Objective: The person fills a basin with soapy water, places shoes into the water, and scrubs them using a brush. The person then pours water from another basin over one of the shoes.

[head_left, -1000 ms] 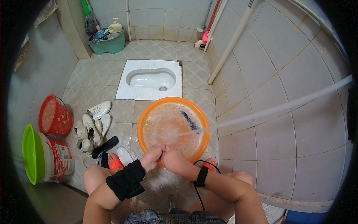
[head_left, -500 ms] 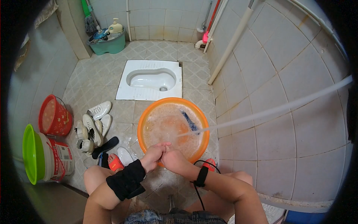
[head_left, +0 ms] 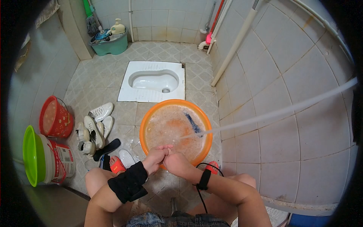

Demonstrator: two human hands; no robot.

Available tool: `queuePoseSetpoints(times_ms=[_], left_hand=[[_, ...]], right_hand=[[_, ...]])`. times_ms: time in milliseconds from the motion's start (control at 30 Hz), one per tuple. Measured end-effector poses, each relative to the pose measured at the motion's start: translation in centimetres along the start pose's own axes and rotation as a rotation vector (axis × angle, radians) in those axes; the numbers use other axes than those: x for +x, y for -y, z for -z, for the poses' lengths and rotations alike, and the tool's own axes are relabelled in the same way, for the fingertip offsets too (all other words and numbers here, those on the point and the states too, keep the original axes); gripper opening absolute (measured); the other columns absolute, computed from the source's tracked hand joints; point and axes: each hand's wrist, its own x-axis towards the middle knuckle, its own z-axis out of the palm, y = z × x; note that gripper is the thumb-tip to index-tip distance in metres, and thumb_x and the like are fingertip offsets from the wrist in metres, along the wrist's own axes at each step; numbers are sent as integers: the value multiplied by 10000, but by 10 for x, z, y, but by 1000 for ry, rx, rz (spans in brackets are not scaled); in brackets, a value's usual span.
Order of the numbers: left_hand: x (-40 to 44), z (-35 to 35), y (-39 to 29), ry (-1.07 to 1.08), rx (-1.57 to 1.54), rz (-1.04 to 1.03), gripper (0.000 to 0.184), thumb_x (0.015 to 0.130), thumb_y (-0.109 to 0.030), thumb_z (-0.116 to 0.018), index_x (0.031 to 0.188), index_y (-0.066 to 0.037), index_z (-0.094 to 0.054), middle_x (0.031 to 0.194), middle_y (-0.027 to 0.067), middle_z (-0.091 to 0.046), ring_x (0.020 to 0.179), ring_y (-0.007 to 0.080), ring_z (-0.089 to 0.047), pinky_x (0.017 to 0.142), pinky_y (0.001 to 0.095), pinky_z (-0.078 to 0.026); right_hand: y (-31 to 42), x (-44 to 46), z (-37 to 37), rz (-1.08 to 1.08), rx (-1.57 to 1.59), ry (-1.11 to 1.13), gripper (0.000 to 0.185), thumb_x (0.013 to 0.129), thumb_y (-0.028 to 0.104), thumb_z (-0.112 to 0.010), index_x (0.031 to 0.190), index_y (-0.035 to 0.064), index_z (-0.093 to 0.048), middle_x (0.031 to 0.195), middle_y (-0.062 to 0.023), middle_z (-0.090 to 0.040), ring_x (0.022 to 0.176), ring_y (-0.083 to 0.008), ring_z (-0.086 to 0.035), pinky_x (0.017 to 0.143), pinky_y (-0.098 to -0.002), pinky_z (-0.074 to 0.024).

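My left hand (head_left: 155, 156) and my right hand (head_left: 177, 162) are pressed together over the near rim of an orange basin (head_left: 143, 140). Their fingers are closed against each other, and anything between them is hidden. Frothy, cloudy water (head_left: 166, 121) fills the basin. A dark blue patterned item (head_left: 193, 123) lies in it near the right side; its kind is unclear. From the right, a white stream of water (head_left: 280, 111) slants down into the basin just beyond my hands.
Several white shoes (head_left: 99, 126) lie on the floor to the left, near a red bucket (head_left: 56, 121). A green basin (head_left: 33, 155) leans against a white bucket (head_left: 60, 159). Beyond the orange basin is a squat toilet (head_left: 124, 85); a teal tub (head_left: 111, 47) stands behind. Tiled wall (head_left: 280, 140) rises at right.
The froth in the water has shifted a little. My hands stay pressed together in about the same place, and the stream still runs into the basin.
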Motion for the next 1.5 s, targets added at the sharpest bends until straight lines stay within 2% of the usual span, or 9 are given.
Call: queuePoseSetpoints(times_ms=[100,300,567,767,1100,1333,1367,1433,1500], left_hand=[[-2,-1,-1,-9,4,-4,326,754,34,-427,1043,-46,-553,800,13,-566,642,95,-515,555,227,-432],[-4,-2,-3,-21,24,1,329,744,41,-432,1033,-46,-561,795,12,-569,636,89,-516,550,222,-428],[-6,-3,-3,-15,20,14,266,782,-5,-466,1021,-58,-570,820,15,-579,665,91,-532,561,220,-436],[-3,0,-1,-1,34,12,246,792,-20,-476,1014,-66,-571,828,7,-579,673,93,-534,571,227,-442],[-6,5,2,7,46,-10,229,809,-81,-471,1022,-71,-552,811,0,-560,664,94,-511,547,242,-420],[-33,23,-18,89,245,-10,237,805,-140,-505,1036,-92,-534,737,-16,-508,617,91,-461,537,219,-391],[-40,25,-24,-3,236,-73,245,805,-158,-516,1042,-97,-524,745,-14,-501,617,91,-457,542,216,-392],[-40,39,-32,-5,200,-167,276,804,-194,-543,1061,-101,-500,792,-5,-496,636,101,-466,560,231,-412],[-37,50,-34,-4,212,-192,174,819,-227,-535,957,-125,-505,760,-1,-493,682,121,-503,614,254,-441]], right_hand=[[0,0,-1,-18,27,64,153,693,130,-539,664,-18,-569,737,-193,-550,635,-307,-560,550,-379,-464],[-5,-2,-12,60,-34,-69,155,691,132,-540,671,-17,-574,726,-188,-553,672,-306,-557,556,-380,-465],[2,-1,4,-11,1,115,156,696,133,-546,670,-18,-576,716,-181,-558,681,-300,-560,560,-368,-467],[-4,-3,-8,59,-10,-56,149,695,134,-544,656,-6,-579,660,-168,-566,613,-291,-572,539,-375,-463],[11,3,-1,3,-48,43,184,714,163,-531,627,7,-574,643,-173,-568,615,-293,-578,531,-384,-459],[28,9,40,-73,15,267,221,787,206,-493,827,0,-560,776,-194,-588,693,-329,-575,618,-420,-454],[28,9,50,-102,29,336,236,792,215,-491,875,3,-554,801,-195,-589,716,-328,-575,647,-424,-452],[27,10,63,-206,-113,368,241,784,208,-493,911,12,-556,789,-179,-587,742,-324,-570,675,-428,-441],[25,5,88,139,-595,80,242,776,195,-492,934,25,-559,764,-169,-582,719,-326,-568,653,-429,-441]])
